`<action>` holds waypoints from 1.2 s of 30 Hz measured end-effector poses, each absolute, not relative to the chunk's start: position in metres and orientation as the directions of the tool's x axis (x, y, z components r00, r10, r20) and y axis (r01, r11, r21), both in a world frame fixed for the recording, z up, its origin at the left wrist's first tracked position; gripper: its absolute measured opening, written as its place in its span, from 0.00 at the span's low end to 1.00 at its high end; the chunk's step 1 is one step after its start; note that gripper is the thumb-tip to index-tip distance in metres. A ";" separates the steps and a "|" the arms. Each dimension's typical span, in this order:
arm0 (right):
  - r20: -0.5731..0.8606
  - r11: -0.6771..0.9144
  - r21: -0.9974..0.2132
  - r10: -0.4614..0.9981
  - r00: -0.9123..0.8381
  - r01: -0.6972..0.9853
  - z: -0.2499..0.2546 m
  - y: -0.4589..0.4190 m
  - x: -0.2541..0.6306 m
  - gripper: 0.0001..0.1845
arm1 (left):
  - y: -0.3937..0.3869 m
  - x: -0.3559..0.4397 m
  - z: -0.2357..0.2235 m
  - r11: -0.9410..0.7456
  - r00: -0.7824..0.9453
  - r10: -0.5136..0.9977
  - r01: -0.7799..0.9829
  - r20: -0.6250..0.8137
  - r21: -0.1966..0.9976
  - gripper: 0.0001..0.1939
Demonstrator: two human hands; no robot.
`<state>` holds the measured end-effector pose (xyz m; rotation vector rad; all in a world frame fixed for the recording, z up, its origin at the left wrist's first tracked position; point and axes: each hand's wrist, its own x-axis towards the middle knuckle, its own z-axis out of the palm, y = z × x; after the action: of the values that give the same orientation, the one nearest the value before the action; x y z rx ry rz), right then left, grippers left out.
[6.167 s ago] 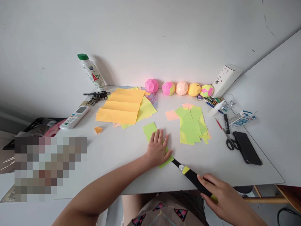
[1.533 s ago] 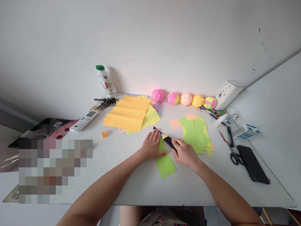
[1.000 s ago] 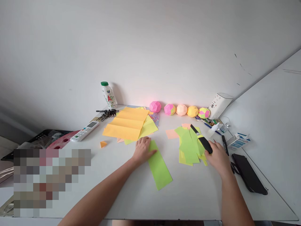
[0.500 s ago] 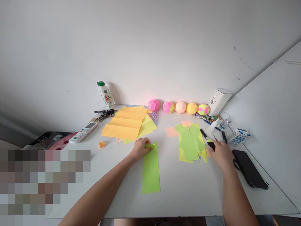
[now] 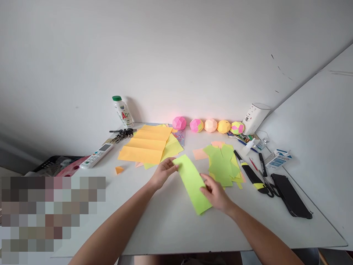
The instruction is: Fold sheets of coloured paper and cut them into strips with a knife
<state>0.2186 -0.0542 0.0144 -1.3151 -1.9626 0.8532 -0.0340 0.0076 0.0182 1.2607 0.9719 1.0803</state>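
Note:
A long green paper strip (image 5: 192,182) is lifted a little above the white table (image 5: 165,228), held at both ends. My left hand (image 5: 162,173) pinches its far end. My right hand (image 5: 215,193) grips its near right edge, fingers closed on the paper. The black and yellow utility knife (image 5: 249,173) lies on the table to the right, apart from both hands, beside a pile of cut green and yellow pieces (image 5: 222,165).
Folded orange and yellow sheets (image 5: 146,145) lie at the back left, with a remote (image 5: 97,154), keys (image 5: 121,134) and a bottle (image 5: 122,111). Several paper balls (image 5: 211,126) line the wall. Scissors (image 5: 268,186), a black phone (image 5: 291,195) and a small box (image 5: 277,158) are right.
My right hand set the knife down on the right and came back to the green strip. Both hands now hold the strip, raised and turned diagonal.

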 end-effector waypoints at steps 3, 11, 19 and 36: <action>0.146 0.197 -0.779 0.980 -0.134 0.595 0.018 -0.030 0.250 0.29 | 0.001 -0.028 0.011 -0.237 0.348 0.929 0.287 0.129 0.928 0.32; 0.278 0.039 -0.550 0.950 0.139 0.834 0.021 0.005 0.304 0.23 | -0.013 -0.014 -0.003 -0.599 0.630 0.774 0.696 0.064 0.397 0.32; 0.359 0.516 -0.410 0.849 -0.387 0.752 0.026 -0.039 0.237 0.13 | -0.010 -0.017 0.004 -0.569 0.582 0.802 0.682 0.130 0.459 0.17; 0.383 0.629 -0.514 0.777 -0.499 0.584 0.013 -0.055 0.212 0.08 | -0.013 -0.014 0.004 -0.631 0.600 0.750 0.524 0.278 0.572 0.19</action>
<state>0.2122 -0.0547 0.0125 -1.0611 -2.2577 0.4257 -0.0138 -0.0126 0.0040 2.3938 1.0156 0.7031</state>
